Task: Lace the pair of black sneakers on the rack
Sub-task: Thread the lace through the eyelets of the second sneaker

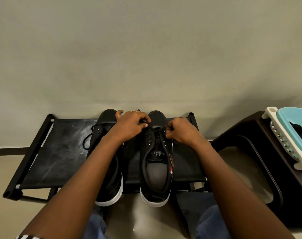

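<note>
Both sneakers sat side by side on the rack [60,152], toes to the wall. My left hand [132,125] pinched the lace [161,142] over the right sneaker [155,169]; my right hand [180,131] gripped its other end. Left sneaker [110,178] partly under my forearm.

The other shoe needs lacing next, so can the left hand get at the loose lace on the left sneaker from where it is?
Probably yes. The left hand pinches the right sneaker's lace, but the loose lace lies uncovered beside its forearm on the left sneaker; it need only let go.
</note>
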